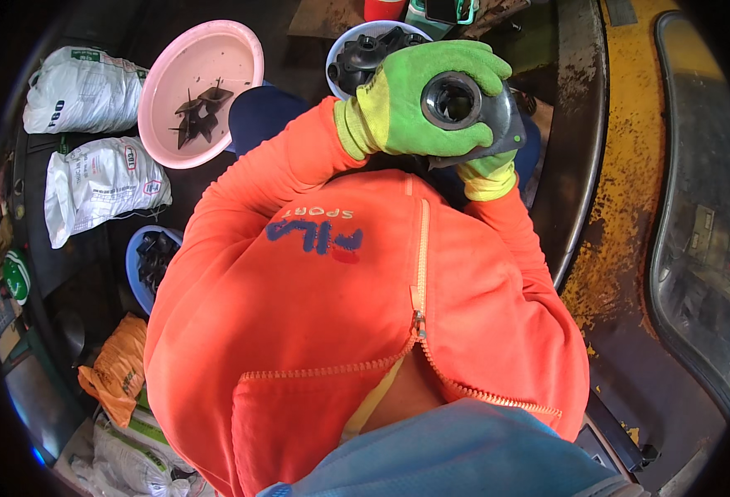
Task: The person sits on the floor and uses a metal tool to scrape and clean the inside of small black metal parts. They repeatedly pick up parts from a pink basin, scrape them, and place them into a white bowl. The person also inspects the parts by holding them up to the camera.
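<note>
Both my hands wear green gloves with yellow-green cuffs. My left hand (431,99) is closed round a black moulded part (510,124) that has a thick round collar and a hollow middle. Its thumb and fingers curl about the collar. From below, my right hand (491,168) grips the same part near its lower edge; most of the right fingers are hidden behind it. Just beyond my left hand stands a light blue basin (332,51) with several similar black parts (363,54) in it.
A pink basin (162,91) at left holds several pointed black pieces (203,112). White sacks (87,91), a smaller blue basin (135,277) and an orange bag (120,369) lie nearer. Rusty yellow machinery (621,215) rises at right. A red container (384,10) is at the far edge.
</note>
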Demonstrator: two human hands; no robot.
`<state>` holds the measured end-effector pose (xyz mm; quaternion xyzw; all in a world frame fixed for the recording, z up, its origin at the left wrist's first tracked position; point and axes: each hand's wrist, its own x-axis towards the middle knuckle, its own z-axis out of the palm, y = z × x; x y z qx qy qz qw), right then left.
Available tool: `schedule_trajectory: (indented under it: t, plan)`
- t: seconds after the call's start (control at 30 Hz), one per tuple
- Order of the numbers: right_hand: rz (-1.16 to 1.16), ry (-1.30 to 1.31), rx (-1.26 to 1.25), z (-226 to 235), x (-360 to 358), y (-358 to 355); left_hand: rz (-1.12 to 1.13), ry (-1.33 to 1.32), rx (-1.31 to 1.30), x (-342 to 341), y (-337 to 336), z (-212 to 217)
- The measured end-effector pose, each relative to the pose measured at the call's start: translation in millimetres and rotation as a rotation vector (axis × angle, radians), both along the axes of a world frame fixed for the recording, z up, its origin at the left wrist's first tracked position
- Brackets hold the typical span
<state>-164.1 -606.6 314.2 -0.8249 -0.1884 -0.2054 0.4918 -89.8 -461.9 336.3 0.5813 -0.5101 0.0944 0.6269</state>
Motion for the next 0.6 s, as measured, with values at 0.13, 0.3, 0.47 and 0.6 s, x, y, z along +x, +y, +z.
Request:
schedule_trajectory:
  t: [0.13, 0.3, 0.47, 0.6]
  plan:
    - [0.07, -0.11, -0.323, 10.1, -1.9, -12.0, -0.092, -0.021, 0.046, 4.3, 6.6, 3.2]
    - [0.087, 0.063, -0.389, 16.9, -12.8, -15.5, -0.227, 0.025, 0.054, 7.0, 9.8, 1.1]
    - [0.16, 0.077, -0.41, 20.7, -14.7, -16.1, -0.337, 0.11, 0.11, 8.8, 11.8, -3.9]
    - [0.233, 0.176, -0.41, 17.5, -14.4, -18.8, -0.445, 0.211, 0.105, 8.3, 14.8, -4.6]
